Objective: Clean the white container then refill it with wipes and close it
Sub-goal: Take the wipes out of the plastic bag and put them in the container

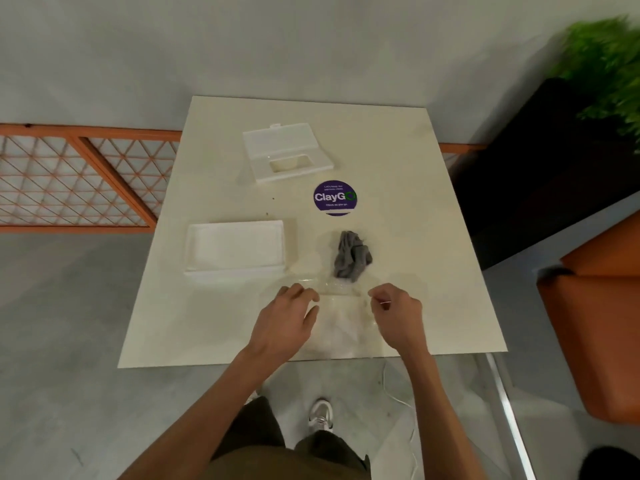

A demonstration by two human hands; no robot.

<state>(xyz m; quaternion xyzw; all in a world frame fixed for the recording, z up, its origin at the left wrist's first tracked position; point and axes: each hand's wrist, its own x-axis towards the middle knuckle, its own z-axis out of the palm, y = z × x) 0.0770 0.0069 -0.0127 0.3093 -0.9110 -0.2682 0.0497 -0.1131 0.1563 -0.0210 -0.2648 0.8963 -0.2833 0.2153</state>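
Head view: left grip [291,317] and right grip [394,313] pinch the bag [341,327]; refill step, which likely needs it pulled open next.

White container open, in two parts; wipes not yet loaded.
The container base [235,247], a shallow white rectangular tray, sits hollow side up on the left of the worktop [415,237]. Its lid [287,152], white with a rectangular dispensing slot, lies detached at the far side, well apart from the base. A crumpled grey cloth [351,256] lies to the right of the base. A clear packet [341,327] holding white wipes lies flat at the near edge, just beside the cloth.
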